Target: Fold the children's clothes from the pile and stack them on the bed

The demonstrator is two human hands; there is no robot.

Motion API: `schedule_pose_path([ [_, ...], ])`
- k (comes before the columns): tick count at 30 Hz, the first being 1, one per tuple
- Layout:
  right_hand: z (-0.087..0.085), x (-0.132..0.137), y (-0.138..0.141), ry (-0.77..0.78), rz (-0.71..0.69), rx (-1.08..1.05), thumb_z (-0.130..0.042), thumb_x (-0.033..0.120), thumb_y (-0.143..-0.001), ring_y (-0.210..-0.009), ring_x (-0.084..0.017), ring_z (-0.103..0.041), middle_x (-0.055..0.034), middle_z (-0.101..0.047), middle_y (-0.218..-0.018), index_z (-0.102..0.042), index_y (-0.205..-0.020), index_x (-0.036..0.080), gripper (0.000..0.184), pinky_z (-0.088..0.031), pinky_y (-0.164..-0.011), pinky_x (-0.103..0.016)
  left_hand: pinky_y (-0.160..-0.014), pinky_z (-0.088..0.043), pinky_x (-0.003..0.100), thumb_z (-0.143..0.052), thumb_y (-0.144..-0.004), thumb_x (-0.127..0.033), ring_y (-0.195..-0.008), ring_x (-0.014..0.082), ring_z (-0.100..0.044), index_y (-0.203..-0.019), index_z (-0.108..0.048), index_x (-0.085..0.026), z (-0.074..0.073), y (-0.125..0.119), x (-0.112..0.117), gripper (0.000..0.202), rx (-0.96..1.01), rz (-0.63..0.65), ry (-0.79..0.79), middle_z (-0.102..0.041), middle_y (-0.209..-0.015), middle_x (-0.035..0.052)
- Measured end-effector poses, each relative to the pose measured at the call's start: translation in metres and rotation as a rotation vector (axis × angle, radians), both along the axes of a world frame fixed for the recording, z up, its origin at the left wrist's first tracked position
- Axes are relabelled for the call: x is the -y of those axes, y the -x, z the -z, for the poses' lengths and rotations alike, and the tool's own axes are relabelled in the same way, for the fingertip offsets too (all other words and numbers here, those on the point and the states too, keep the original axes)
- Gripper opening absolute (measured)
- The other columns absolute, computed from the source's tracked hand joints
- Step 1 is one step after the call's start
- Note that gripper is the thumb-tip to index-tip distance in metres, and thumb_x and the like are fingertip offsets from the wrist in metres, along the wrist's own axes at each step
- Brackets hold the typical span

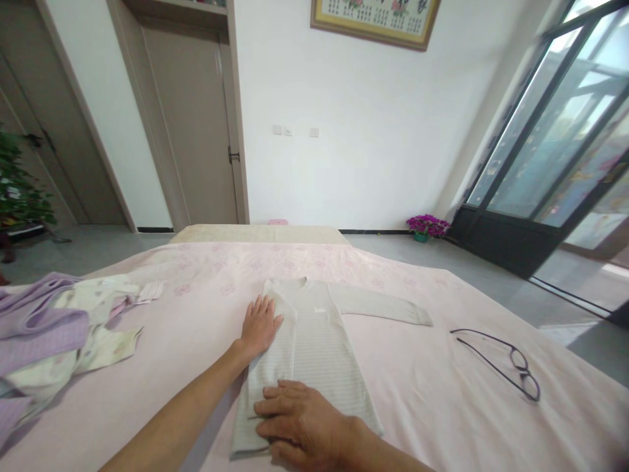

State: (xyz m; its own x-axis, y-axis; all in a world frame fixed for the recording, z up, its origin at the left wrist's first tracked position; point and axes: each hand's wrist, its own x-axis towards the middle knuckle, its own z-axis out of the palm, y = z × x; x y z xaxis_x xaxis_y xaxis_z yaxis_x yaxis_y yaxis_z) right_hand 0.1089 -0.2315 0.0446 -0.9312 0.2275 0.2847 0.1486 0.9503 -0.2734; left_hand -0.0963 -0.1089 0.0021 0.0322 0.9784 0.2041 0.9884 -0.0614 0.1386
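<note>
A pale grey striped long-sleeved shirt [327, 347] lies flat on the pink bed sheet, its collar pointing away from me. One sleeve stretches out to the right; the other is folded in across the left side of the body. My left hand [260, 326] rests flat on the shirt's upper left edge, fingers extended. Nearer to me, my right hand [304, 423] lies palm down over the lower left part, by the cuff and hem, with fingers stretched out. Neither hand grips the cloth. Part of the hem is hidden under my right hand.
Black-framed glasses [515, 367] lie unfolded on the pink sheet [417, 387] at the right. A pile of purple and white patterned clothes [54, 334] is at the left. Beyond the bed stand purple flowers [428, 225], a closed door [191, 124] and a glass door [535, 131].
</note>
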Motion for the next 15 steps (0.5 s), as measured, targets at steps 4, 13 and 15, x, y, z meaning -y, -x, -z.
schedule_pose_path([
  [4, 0.010, -0.028, -0.046, 0.076, 0.298, -0.162, -0.046, 0.030, -0.096, -0.107, -0.017, -0.062, -0.0054, -0.070, -0.110, -0.065, -0.113, 0.023, 0.026, -0.046, -0.097, -0.033, -0.118, -0.016, 0.050, -0.040, -0.096, -0.040, -0.144, 0.0323, -0.026, -0.142, -0.044, -0.008, -0.011, -0.012, 0.040, 0.057, 0.015, 0.091, 0.004, -0.036, -0.153, 0.0196],
  [13, 0.019, -0.168, -0.228, -0.049, 1.548, -0.044, -0.046, 0.026, -0.086, -0.132, -0.030, -0.045, -0.0152, -0.050, -0.141, -0.056, -0.132, 0.015, 0.048, -0.035, -0.111, -0.044, -0.119, -0.020, 0.050, -0.045, -0.094, -0.052, -0.147, 0.0294, -0.020, -0.153, -0.023, -0.032, 0.011, -0.008, 0.142, 0.066, 0.009, 0.407, 0.056, -0.019, -0.161, 0.0044],
  [15, 0.015, -0.183, -0.254, 0.118, 1.757, 0.031, -0.047, 0.029, -0.086, -0.131, -0.036, -0.043, -0.0189, -0.050, -0.140, -0.054, -0.134, 0.012, 0.051, -0.038, -0.105, -0.049, -0.119, -0.021, 0.050, -0.044, -0.095, -0.050, -0.147, 0.0293, -0.020, -0.153, -0.022, -0.033, 0.012, -0.007, 0.145, 0.065, -0.009, 0.402, 0.054, -0.018, -0.161, 0.0037],
])
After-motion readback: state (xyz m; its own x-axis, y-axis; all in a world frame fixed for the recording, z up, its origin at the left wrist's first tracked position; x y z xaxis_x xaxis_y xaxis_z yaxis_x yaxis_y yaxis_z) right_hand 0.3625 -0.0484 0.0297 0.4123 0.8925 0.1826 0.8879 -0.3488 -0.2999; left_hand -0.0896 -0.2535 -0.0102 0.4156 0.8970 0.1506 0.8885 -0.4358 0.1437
